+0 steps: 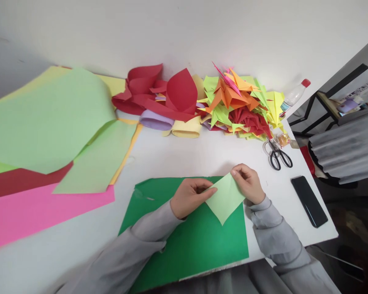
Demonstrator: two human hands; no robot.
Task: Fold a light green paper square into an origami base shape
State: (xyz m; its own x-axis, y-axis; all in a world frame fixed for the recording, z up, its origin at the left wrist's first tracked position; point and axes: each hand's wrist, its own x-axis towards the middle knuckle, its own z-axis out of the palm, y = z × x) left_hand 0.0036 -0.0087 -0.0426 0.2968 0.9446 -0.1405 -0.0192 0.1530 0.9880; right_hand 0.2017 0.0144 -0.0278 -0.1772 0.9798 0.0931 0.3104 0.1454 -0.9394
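Both my hands hold a small light green folded paper (225,198), a diamond-like shape with its point down. My left hand (188,197) pinches its left corner. My right hand (248,183) pinches its top right edge. The paper hovers just over a dark green sheet (196,241) that lies on the white table (178,157) in front of me. Grey sleeves cover both my arms.
Big sheets of light green (49,118), yellow, red and pink paper (33,210) overlap at the left. Curled red paper (159,94) and a pile of folded paper figures (239,102) sit at the back. Scissors (277,155), a black phone (309,201) and a bottle (294,94) lie at the right.
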